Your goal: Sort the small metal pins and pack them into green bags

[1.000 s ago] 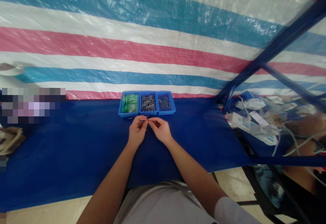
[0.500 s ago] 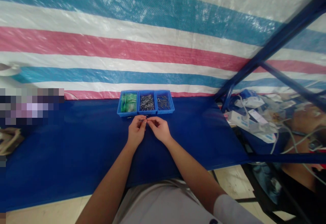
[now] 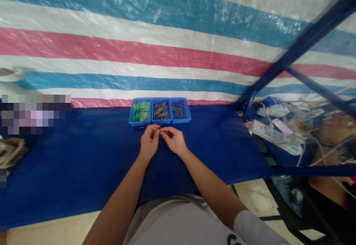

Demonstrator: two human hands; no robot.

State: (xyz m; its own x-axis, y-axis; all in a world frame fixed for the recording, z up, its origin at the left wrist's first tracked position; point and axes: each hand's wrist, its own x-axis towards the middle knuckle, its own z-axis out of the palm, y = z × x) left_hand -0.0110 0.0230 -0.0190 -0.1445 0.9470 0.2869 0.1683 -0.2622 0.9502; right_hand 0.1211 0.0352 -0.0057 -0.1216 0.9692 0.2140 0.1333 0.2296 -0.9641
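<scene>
My left hand and my right hand meet at the fingertips over the blue tabletop. Both are closed in a pinch, and whatever lies between the fingers is too small to make out. Just beyond them stand three blue bins in a row. Green plastic packets fill the left bin. Short shiny metal pieces lie heaped in the middle bin, and dark thin metal pins or screws in the right one. A thin dark piece rests on the table between the bins and my left hand.
A striped plastic sheet hangs behind the table. On the right, a blue metal frame stands before a cluttered surface with a white power strip, cables and another person's arm. A brown box is at the far left.
My hands stay together at the fingertips with hardly any movement. The whole view has shifted very slightly.
</scene>
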